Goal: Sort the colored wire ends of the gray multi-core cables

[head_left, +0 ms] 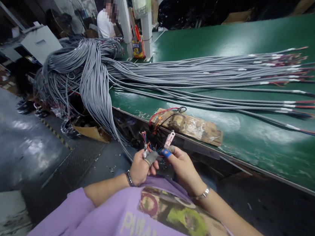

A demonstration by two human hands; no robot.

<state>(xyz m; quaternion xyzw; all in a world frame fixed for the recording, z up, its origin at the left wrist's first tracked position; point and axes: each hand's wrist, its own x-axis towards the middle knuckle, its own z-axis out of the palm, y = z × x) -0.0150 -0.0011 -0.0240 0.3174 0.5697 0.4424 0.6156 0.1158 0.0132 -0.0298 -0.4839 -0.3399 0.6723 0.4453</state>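
In front of my body my left hand (141, 167) is closed around the end of a grey cable (126, 151). Thin coloured wires (144, 136) fan out of the cable end above my fingers. Grey wrapping covers my left thumb. Just to the right, my right hand (182, 166) pinches a small flat pale-pink tool (170, 139) with a hole at its upper end; its exact kind I cannot make out. Blue tape is wound round the right thumb. A few dark and blue wires lie between the two hands, partly hidden by the fingers.
Many grey cables (180, 69) lie along the green table (257, 140), their bared ends at right. A big cable bundle (94, 76) hangs over the table's left edge. A worn wooden board (198, 129) lies at the front edge. Another person (105, 23) is behind.
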